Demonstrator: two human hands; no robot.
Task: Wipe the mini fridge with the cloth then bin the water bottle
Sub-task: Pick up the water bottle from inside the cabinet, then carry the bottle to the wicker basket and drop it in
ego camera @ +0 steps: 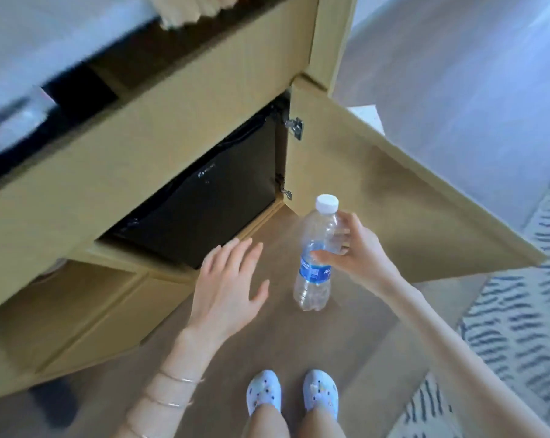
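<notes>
My right hand grips a clear plastic water bottle with a white cap and blue label, held upright above the wooden floor. My left hand hovers open, fingers spread, just in front of the cabinet opening. Inside that opening sits the black mini fridge, its glossy door shut. A beige cloth lies on the counter at the top edge, blurred.
The wooden cabinet door stands swung open to the right of the fridge. Drawers fill the lower left. A striped rug covers the floor at right. My feet in light blue clogs stand below. No bin is in view.
</notes>
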